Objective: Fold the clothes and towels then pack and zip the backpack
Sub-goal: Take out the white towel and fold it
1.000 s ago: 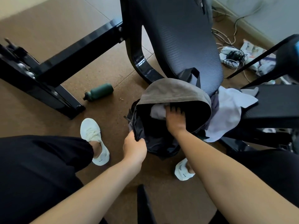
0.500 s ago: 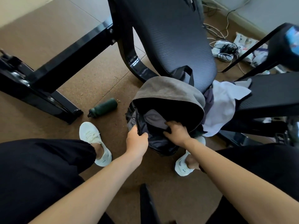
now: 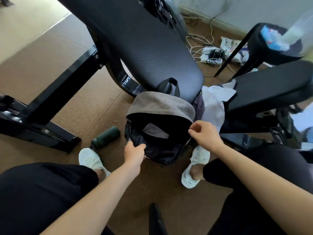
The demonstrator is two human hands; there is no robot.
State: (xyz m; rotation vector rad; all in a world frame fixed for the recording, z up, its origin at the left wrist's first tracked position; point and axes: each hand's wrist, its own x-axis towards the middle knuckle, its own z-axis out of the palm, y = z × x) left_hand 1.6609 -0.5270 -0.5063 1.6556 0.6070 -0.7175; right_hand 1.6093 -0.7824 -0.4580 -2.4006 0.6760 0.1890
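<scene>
A grey-brown backpack with a black lining stands open on the floor between my feet. A folded grey cloth lies inside it. My left hand grips the near rim of the opening. My right hand is outside the bag at the right edge of the opening, thumb and fingers pinched together; whether they hold the zipper pull is unclear. A white garment and a purple-grey one lie heaped to the right of the backpack.
A dark green bottle lies on the brown floor left of the bag. A black padded bench rises behind it, with a second black pad at right. Cables and a power strip lie near the wall.
My right hand has come out of the backpack and moved to the right edge of its opening. The grey cloth stays inside. My left hand keeps its grip on the rim.
</scene>
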